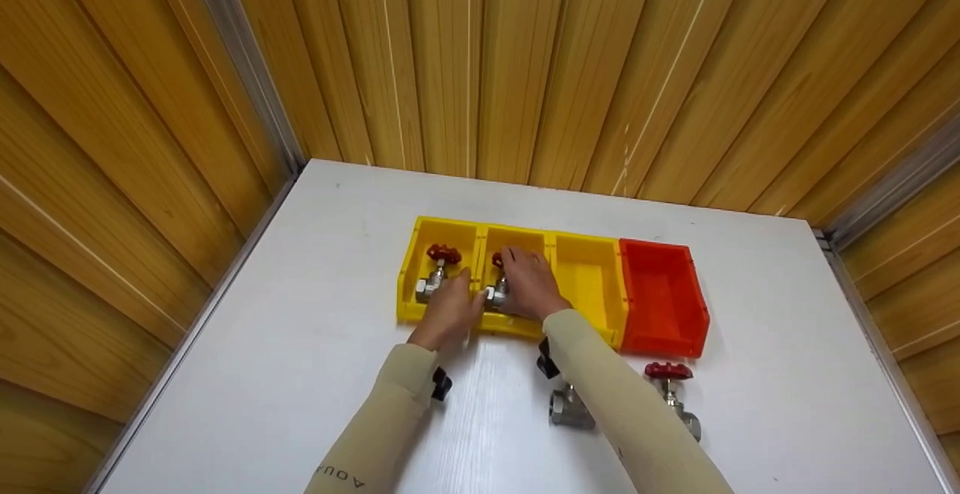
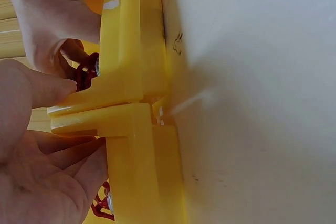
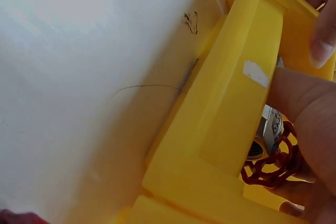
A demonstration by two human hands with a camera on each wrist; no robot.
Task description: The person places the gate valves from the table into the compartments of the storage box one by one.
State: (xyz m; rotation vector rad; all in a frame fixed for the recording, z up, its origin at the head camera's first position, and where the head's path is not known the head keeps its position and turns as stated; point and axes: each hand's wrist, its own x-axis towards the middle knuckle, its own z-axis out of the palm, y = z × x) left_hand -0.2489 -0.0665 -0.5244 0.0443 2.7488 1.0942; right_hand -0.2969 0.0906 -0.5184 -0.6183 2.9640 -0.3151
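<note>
Two gate valves with red handwheels lie in the yellow bins: the first valve (image 1: 429, 286) in the leftmost bin (image 1: 406, 284), the second valve (image 1: 495, 296) in the bin beside it (image 1: 517, 237). My right hand (image 1: 532, 284) reaches into that second bin and holds its valve, thumb by the metal body and fingers around the red handwheel (image 3: 275, 169). My left hand (image 1: 450, 312) straddles the adjoining walls (image 2: 100, 109) of the two bins, thumb on one side and fingers on the other, pinching them. Its fingers partly cover the first valve.
Right of these stand a third yellow bin (image 1: 592, 269) and a red bin (image 1: 660, 291), joined in one row. On the white table (image 1: 300, 329) in front lie two more valves, one (image 1: 571, 410) partly behind the right sleeve, another (image 1: 671, 396) with a red handwheel. Wood-look panels (image 1: 517, 67) rise behind.
</note>
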